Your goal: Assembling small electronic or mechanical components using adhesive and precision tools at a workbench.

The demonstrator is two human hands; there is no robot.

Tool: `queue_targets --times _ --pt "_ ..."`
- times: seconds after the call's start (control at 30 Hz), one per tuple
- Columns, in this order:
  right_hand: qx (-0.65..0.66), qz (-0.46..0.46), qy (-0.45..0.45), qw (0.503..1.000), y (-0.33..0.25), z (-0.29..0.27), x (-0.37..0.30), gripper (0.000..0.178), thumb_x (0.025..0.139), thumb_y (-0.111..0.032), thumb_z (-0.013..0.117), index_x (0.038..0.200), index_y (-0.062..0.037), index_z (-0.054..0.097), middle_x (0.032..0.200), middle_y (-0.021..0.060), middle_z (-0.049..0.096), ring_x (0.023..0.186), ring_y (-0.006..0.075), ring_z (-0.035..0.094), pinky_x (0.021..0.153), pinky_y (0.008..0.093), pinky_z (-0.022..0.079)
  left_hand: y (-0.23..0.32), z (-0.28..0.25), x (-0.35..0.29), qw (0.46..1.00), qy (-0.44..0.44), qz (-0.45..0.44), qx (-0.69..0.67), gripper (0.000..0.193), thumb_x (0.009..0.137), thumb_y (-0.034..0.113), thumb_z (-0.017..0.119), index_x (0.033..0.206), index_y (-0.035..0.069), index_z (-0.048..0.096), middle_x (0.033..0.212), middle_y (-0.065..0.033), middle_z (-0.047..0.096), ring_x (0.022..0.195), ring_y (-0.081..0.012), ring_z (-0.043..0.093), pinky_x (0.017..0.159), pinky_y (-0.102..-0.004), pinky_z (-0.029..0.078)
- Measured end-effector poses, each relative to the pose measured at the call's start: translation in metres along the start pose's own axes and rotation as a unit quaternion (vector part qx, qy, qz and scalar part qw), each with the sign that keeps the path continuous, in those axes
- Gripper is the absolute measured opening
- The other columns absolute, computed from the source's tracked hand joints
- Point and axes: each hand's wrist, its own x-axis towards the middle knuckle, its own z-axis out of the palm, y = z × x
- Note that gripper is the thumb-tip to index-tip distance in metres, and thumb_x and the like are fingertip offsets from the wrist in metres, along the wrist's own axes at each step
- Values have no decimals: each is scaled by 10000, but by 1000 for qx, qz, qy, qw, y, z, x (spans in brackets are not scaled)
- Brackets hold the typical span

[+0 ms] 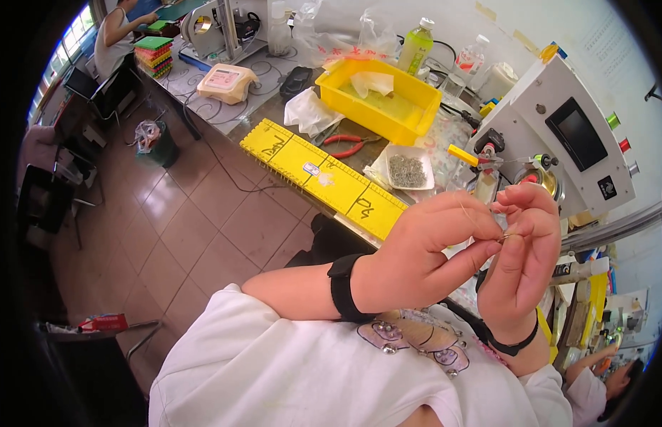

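My left hand and my right hand are raised close together over the bench's near edge, fingertips almost touching. Between the pinched thumbs and forefingers is a tiny metal piece; its exact kind is too small to tell. A thin, pale, copper-toned wire curves up by my left fingers, which are closed on it. My right thumb and forefinger pinch the metal piece, with the other fingers curled. Just beyond the hands, a white square dish holds many small metal parts.
A yellow strip board with pins along its edge lies left of the hands. Behind it are red-handled pliers, a yellow tray and a white tissue. A white machine with a screen stands at right. Other people work farther off.
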Motion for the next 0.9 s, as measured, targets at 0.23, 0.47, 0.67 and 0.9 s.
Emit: queue_targets --times 0.23,0.47,0.67,0.9 --pt "268 101 23 958 -11 4 4 298 844 -96 467 1117 16 430 1202 186 443 992 209 471 850 341 376 19 -25 0 998 -4 -18 -54 101 799 43 526 860 6 598 849 -114 573 772 -209 538 686 -303 437" --pt "58 88 -83 991 27 2 1 308 774 -92 567 1066 -5 526 1129 154 520 979 217 511 795 305 403 110 -138 2 968 144 6 -204 46 824 92 525 795 76 492 813 -37 416 751 -162 415 657 -306 338" --pt "11 95 -146 985 68 41 -18 306 753 -94 602 1046 -27 550 1108 145 533 1012 289 507 847 365 408 213 -284 -14 969 234 60 55 47 804 24 499 799 48 539 813 -33 470 760 -163 440 661 -312 361" --pt "-124 15 -289 949 85 102 -53 445 748 -163 639 1155 -32 516 1204 196 477 1125 348 439 957 410 359 72 -224 -36 765 106 -133 621 50 789 34 566 817 19 605 782 -46 576 720 -138 543 654 -257 425"
